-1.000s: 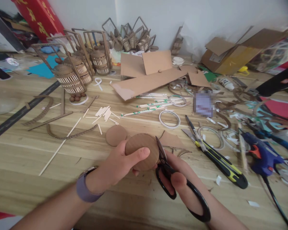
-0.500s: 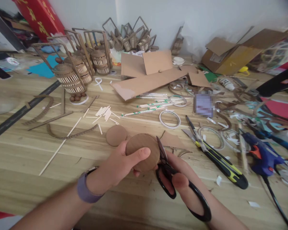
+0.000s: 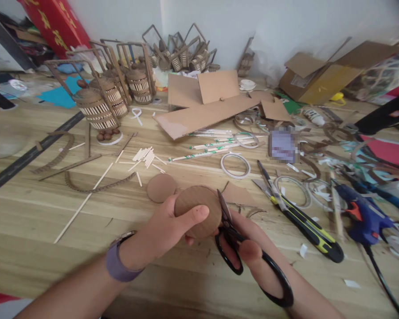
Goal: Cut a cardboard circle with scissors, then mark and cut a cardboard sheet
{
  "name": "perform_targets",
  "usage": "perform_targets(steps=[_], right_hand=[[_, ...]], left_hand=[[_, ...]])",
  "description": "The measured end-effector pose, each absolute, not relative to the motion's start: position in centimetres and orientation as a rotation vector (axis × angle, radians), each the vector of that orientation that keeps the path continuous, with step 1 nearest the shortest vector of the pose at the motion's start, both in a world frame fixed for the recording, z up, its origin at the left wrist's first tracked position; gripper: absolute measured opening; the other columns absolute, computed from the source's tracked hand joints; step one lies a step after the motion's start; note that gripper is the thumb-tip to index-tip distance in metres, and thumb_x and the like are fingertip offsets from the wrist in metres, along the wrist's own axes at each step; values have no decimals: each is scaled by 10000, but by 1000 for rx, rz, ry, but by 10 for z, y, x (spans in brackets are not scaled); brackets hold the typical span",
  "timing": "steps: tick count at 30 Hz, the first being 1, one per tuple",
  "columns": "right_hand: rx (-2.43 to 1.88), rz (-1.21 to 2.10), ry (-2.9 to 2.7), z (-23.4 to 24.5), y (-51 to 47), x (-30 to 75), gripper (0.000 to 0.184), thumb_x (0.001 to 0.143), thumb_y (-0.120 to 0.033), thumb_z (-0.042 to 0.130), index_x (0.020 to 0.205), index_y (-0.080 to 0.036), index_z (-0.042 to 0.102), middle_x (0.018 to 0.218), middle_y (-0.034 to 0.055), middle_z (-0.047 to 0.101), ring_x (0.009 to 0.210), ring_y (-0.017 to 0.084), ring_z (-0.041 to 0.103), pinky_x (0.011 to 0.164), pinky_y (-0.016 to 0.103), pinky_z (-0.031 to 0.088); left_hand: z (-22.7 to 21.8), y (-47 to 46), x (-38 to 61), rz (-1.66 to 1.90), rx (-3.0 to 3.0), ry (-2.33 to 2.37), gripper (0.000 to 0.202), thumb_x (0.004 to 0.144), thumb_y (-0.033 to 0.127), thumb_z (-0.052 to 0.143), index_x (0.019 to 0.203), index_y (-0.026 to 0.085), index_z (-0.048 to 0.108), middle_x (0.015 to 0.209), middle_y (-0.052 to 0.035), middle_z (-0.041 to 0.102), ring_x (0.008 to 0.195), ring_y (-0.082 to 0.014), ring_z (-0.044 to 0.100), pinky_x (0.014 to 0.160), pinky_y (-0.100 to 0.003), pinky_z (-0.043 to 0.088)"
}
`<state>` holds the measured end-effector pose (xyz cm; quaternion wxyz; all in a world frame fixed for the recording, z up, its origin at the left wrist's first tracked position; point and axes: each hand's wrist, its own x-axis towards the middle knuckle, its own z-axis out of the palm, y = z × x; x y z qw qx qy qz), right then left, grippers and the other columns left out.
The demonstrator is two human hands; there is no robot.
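Observation:
My left hand (image 3: 168, 226) grips a round brown cardboard disc (image 3: 199, 199), thumb flat across its top and fingers underneath. Black-handled scissors (image 3: 231, 232) are in my right hand (image 3: 254, 261), with the thumb through one handle loop. Their blades stand slightly apart at the disc's right edge. On the table just beyond my left hand lies a second cardboard disc (image 3: 161, 188). An irregular cardboard scrap (image 3: 237, 194) lies behind the scissor blades.
Small baskets with tall handles (image 3: 95, 108) stand at the back left. Cut sticks (image 3: 144, 156), tape rolls (image 3: 235, 165) and cardboard sheets (image 3: 206, 115) lie ahead. To the right are a utility knife (image 3: 306, 221), a blue glue gun (image 3: 364, 212) and an open carton (image 3: 315, 82).
Almost nothing differs. The disc and both hands hold nearly the same place, and the scissors stay at the disc's right edge.

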<state>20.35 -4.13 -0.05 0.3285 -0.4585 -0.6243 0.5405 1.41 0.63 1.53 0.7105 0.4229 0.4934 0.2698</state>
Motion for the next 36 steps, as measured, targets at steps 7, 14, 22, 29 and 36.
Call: perform_targets(steps=[7, 14, 22, 29, 36], right_hand=[[-1183, 1407, -1646, -1, -41, 203, 863, 740, -962, 253, 972, -192, 567, 549, -53, 462, 438, 117, 357, 437, 262, 310], [-1198, 1408, -1635, 0, -43, 203, 816, 735, -962, 264, 901, -218, 557, 581, -40, 478, 506, 137, 402, 494, 272, 351], [-1169, 1398, -1634, 0, -40, 202, 816, 752, -955, 261, 934, -223, 573, 586, -45, 473, 511, 141, 389, 510, 296, 335], [-1143, 1395, -1660, 3, -41, 202, 791, 773, -941, 254, 912, -230, 573, 609, -39, 490, 515, 140, 393, 531, 296, 349], [-1158, 1388, -1693, -1, -42, 204, 925, 771, -943, 232, 1218, -208, 574, 581, -43, 504, 490, 153, 399, 531, 306, 372]], left_hand=[[17, 6, 13, 596, 940, 1089, 376, 745, 454, 808, 996, 196, 699, 836, -38, 767, 756, -204, 702, 445, -191, 470], [12, 6, 13, 594, 896, 1051, 346, 762, 455, 794, 973, 200, 691, 817, -26, 763, 739, -186, 697, 436, -177, 452], [18, 6, 13, 600, 948, 1093, 339, 751, 449, 801, 948, 195, 694, 810, -24, 747, 726, -186, 674, 452, -195, 468], [16, 5, 13, 612, 925, 1078, 356, 732, 456, 809, 927, 189, 678, 793, -25, 732, 682, -175, 661, 430, -198, 454], [17, 5, 13, 602, 917, 1142, 395, 686, 451, 845, 880, 200, 611, 728, 1, 710, 594, -152, 629, 425, -210, 461]])
